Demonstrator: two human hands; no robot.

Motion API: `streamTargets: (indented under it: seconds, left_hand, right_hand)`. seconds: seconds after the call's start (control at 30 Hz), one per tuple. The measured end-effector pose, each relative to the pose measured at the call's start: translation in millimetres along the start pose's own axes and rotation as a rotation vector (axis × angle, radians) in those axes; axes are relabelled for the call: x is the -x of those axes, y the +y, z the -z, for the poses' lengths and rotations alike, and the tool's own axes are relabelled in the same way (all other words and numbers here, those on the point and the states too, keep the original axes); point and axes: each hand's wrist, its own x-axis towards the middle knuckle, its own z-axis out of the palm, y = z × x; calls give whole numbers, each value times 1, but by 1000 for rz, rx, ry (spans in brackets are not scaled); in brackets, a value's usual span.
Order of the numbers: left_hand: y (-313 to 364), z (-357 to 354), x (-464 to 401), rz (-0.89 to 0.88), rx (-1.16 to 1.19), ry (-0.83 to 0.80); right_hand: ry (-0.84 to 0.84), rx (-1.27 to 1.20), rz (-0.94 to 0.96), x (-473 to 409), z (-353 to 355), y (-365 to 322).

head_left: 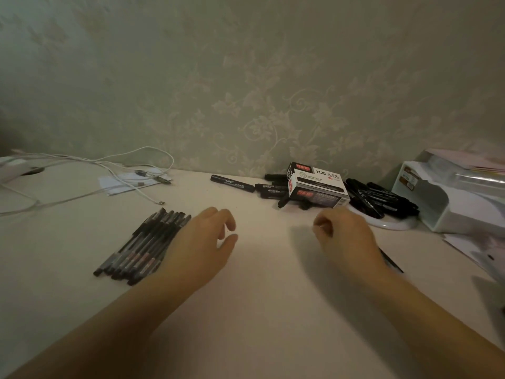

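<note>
Apparently between picks, the left hand [202,242] hangs loose and empty beside the pens [142,244] rowed near the left edge of the counter [262,310], the right hand [347,236] curled, its hold unclear; next, probably a reach for the back-edge markers [273,188].

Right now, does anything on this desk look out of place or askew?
Yes. The marker box rests askew on loose black markers strewn around it, unlike the gel pens lined up neatly beside the left hand.
</note>
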Motion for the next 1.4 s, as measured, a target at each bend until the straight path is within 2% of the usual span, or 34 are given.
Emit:
streamTargets:
  seconds: [0.1,0.2,0.6,0.73,0.8,0.87,0.93,1.03,1.1,1.23,1.4]
  left_hand:
    - [7,-9,3,-41,27,-57]
    - [10,-13,4,-50,49,-101]
    - [11,-10,5,-50,68,-134]
    - [11,-10,6,-42,102,-136]
    - [12,-10,5,-35,121,-130]
    - [14,-10,5,-11,162,-118]
    - [16,-12,6,25,221,-105]
    - [19,-15,7,142,479,-132]
    - [23,-16,7,208,708,-201]
    - [28,-18,8,228,874,-269]
    - [27,-16,9,136,666,-298]
  right_hand:
    - [17,126,-103,-6,11,15]
    - [-50,180,-183,-6,14,23]
    - [-192,350,-224,-5,12,17]
    - [-171,324,-237,-5,12,16]
    - [-98,305,-212,-7,14,13]
    - [-3,212,-188,-12,20,7]
    - [1,-51,-204,-15,24,-4]
    - [-231,-586,-277,-7,14,-28]
    - [-347,-804,-324,4,-1,-37]
    - [-421,-943,-364,18,-23,-47]
    - [-418,-1099,-349,20,-26,-49]
